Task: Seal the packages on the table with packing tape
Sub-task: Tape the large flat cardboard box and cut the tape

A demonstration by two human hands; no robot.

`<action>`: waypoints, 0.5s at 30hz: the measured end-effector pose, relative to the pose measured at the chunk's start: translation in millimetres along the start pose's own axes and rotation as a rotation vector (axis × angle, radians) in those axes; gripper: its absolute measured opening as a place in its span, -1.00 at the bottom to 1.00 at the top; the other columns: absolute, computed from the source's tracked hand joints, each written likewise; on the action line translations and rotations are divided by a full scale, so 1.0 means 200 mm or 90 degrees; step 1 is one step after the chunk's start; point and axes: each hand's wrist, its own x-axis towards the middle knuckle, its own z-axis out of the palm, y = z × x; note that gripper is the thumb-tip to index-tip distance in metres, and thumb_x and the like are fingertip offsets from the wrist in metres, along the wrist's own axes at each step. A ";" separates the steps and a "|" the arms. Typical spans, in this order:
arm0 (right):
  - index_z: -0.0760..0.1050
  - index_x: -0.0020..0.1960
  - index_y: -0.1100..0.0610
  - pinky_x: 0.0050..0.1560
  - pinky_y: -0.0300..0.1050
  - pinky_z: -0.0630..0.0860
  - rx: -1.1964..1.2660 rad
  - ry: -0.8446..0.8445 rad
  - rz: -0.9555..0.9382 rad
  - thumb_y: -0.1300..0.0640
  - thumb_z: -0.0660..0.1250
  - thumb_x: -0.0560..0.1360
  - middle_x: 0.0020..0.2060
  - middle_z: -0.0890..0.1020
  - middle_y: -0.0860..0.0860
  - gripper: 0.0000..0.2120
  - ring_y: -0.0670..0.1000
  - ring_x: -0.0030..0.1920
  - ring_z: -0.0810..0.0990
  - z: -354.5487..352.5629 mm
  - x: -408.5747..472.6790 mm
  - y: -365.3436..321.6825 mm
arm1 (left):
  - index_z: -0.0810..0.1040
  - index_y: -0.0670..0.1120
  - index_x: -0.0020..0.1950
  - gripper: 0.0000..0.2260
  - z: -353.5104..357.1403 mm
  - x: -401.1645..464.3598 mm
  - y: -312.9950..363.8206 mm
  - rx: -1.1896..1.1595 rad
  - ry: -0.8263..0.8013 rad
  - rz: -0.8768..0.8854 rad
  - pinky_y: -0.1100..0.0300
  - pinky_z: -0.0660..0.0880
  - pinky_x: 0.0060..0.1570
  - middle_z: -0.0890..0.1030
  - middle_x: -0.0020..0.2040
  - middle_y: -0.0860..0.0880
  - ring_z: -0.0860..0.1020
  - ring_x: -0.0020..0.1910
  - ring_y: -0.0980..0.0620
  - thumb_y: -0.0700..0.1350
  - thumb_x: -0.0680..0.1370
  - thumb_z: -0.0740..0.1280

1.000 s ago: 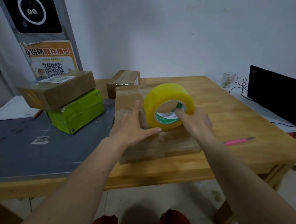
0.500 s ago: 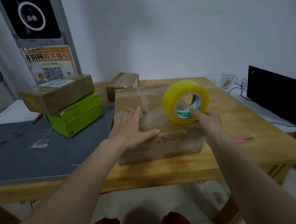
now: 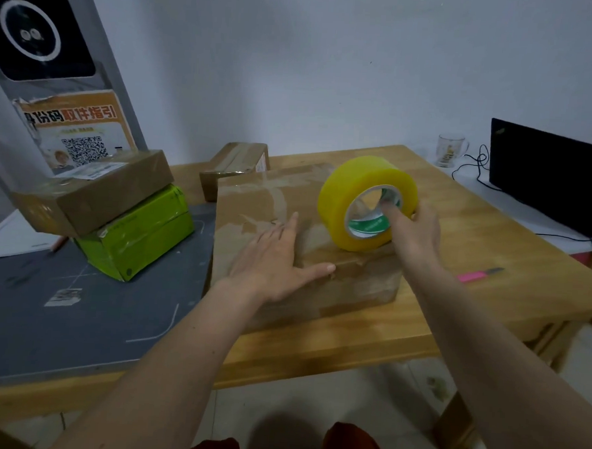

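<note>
Package point(image 3: 307, 245) on wooden table point(image 3: 458, 233); left hand point(image 3: 279, 257) flat; right hand point(image 3: 414, 230) gripping tape roll point(image 3: 364, 200).

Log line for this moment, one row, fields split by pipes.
step: taping box top | left hand: flat on cardboard box | right hand: finger in core of yellow tape roll, roll on box | pink cutter: on table, untouched

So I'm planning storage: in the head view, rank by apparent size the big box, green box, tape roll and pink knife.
1. Big box
2. Green box and tape roll: look alike, and the roll is nearer, so unranked
3. Pink knife
</note>
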 end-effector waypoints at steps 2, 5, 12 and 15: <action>0.45 0.04 0.17 -0.09 -0.01 0.39 -0.001 0.000 -0.029 -0.09 0.34 0.51 -0.11 0.49 0.03 -0.68 0.09 -0.04 0.48 -0.01 0.00 0.01 | -0.18 0.08 0.60 0.13 0.00 0.00 0.00 0.003 0.001 0.010 0.06 0.03 0.49 0.06 0.61 -0.02 0.04 0.58 0.00 0.66 0.17 -0.06; 0.37 0.05 0.07 -0.12 -0.03 0.44 0.013 0.027 -0.051 -0.07 0.33 0.53 -0.11 0.47 -0.03 -0.75 0.06 -0.02 0.47 -0.05 0.02 0.02 | -0.18 0.11 0.60 0.13 0.00 0.00 -0.02 0.004 0.001 0.016 0.03 0.07 0.48 0.06 0.61 -0.01 0.05 0.58 0.00 0.67 0.16 -0.06; 0.53 0.08 0.16 -0.09 -0.08 0.39 -0.008 0.045 -0.114 0.00 0.29 0.55 -0.08 0.58 0.07 -0.76 0.06 -0.05 0.54 -0.21 0.13 0.05 | -0.20 0.18 0.58 0.12 0.00 0.00 -0.02 -0.011 -0.012 0.006 -0.02 0.10 0.47 0.06 0.61 0.02 0.09 0.57 -0.02 0.68 0.15 -0.02; 0.53 0.06 0.09 -0.11 -0.13 0.34 -0.052 0.056 -0.148 0.01 0.32 0.55 -0.16 0.58 -0.04 -0.83 0.05 -0.06 0.55 -0.23 0.14 0.03 | -0.19 0.17 0.58 0.12 0.00 0.01 -0.03 -0.002 -0.010 0.009 -0.04 0.13 0.47 0.08 0.60 0.02 0.12 0.56 -0.02 0.69 0.14 -0.03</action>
